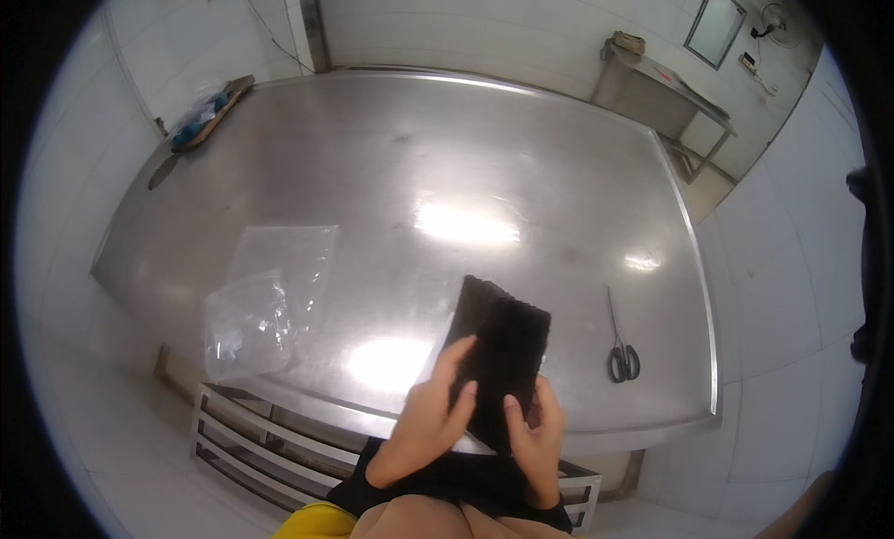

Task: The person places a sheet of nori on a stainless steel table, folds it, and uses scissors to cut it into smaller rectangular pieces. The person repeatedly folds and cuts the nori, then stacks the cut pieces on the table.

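Note:
Between my hands, at the near edge of the steel table, are dark, thin rectangular sheets [513, 343] with rough top edges, fanned slightly apart. My left hand [436, 406] holds their left side, thumb and fingers on the dark surface. My right hand [536, 431] grips the lower right side with the thumb in front. Something white shows behind the sheets at the left; what it is I cannot tell. Scissors with black handles [623, 363] lie to the right, blades pointing away. Clear plastic bags [248, 322] lie flat to the left, partly overlapping.
The stainless steel table [335, 148] has a raised rim. At its far left corner lies a wooden board [222, 116] with blue items and clear plastic, beside a dark flat blade-like piece [163, 172]. A smaller steel table [670, 81] stands at the far right. Below is a slatted metal rack [258, 462].

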A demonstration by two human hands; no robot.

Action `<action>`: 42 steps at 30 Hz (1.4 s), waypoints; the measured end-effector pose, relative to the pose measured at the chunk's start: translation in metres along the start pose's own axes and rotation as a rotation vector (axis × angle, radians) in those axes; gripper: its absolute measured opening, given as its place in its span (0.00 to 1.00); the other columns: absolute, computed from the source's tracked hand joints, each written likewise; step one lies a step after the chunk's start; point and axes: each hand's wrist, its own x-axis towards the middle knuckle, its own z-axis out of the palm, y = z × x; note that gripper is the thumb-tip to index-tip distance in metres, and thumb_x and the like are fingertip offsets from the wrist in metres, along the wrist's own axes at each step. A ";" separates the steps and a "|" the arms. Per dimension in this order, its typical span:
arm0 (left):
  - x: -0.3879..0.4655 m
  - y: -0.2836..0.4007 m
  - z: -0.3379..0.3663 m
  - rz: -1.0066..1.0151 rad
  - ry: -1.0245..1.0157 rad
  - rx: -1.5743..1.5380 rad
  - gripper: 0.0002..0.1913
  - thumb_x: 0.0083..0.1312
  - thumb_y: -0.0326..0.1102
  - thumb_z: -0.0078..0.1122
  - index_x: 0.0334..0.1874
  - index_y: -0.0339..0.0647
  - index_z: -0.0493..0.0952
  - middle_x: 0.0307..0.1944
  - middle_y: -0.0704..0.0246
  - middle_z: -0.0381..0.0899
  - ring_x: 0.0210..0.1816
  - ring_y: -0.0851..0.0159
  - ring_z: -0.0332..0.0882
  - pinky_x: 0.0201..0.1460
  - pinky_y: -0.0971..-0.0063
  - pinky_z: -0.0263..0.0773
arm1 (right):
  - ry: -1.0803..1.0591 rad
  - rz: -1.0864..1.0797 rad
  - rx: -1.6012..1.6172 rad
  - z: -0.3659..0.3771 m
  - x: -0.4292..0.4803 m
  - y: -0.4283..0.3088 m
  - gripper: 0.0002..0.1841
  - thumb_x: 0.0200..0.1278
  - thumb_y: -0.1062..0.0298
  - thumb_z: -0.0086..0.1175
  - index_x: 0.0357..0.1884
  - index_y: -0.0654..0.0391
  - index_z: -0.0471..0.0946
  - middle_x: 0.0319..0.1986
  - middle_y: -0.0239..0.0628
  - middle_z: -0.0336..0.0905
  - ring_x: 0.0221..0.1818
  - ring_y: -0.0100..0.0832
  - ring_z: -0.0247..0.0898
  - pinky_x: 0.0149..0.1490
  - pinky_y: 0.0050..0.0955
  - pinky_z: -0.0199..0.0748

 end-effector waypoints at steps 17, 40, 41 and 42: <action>-0.042 -0.164 -0.215 -0.462 0.490 0.335 0.25 0.68 0.32 0.55 0.66 0.34 0.63 0.52 0.53 0.76 0.52 0.60 0.77 0.55 0.69 0.71 | 0.273 0.059 0.335 -0.100 0.012 0.050 0.23 0.63 0.82 0.50 0.62 0.70 0.66 0.55 0.42 0.73 0.55 0.29 0.69 0.61 0.26 0.62; 0.097 -0.171 0.023 -0.400 -0.215 -0.628 0.18 0.64 0.36 0.64 0.50 0.29 0.76 0.44 0.62 0.81 0.44 0.67 0.79 0.48 0.73 0.74 | -0.095 0.270 0.470 -0.068 0.100 0.134 0.16 0.65 0.74 0.55 0.54 0.67 0.72 0.47 0.39 0.79 0.47 0.27 0.74 0.53 0.24 0.70; 0.096 -0.173 0.022 -0.407 -0.216 -0.634 0.18 0.64 0.36 0.64 0.49 0.29 0.76 0.44 0.62 0.81 0.43 0.68 0.79 0.48 0.74 0.74 | -0.102 0.279 0.420 -0.067 0.099 0.136 0.16 0.65 0.73 0.56 0.53 0.67 0.73 0.46 0.39 0.79 0.46 0.26 0.75 0.52 0.24 0.71; 0.096 -0.173 0.022 -0.417 -0.217 -0.636 0.18 0.64 0.36 0.64 0.49 0.29 0.76 0.44 0.63 0.81 0.43 0.68 0.79 0.48 0.74 0.74 | -0.088 0.275 0.411 -0.067 0.098 0.138 0.15 0.65 0.73 0.56 0.52 0.67 0.74 0.45 0.38 0.80 0.46 0.25 0.75 0.52 0.24 0.71</action>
